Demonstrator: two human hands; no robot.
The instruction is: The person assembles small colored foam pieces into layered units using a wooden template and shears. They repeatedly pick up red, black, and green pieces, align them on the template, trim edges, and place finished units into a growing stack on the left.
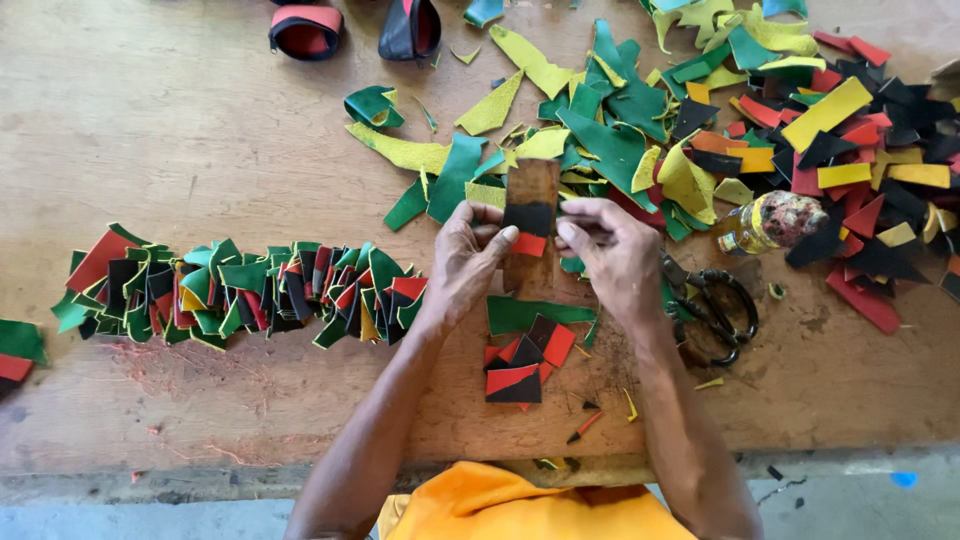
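My left hand (468,262) and my right hand (612,252) meet over a small brown wooden block (531,187) standing on the wooden table (180,120). A black leather piece (528,216) and a red one (529,244) lie against the block between my fingertips. My left thumb presses on the red piece, and my right fingers pinch the block's right edge. Just below my hands lies a small pile of red-and-black pieces (520,365) on a green scrap (520,312).
A long row of joined green, red, black and yellow pieces (240,290) stretches left. Loose leather offcuts (760,110) cover the upper right. Black scissors (715,305) and a glue bottle (770,222) lie right of my hands. Two rolled bands (305,28) sit at the top.
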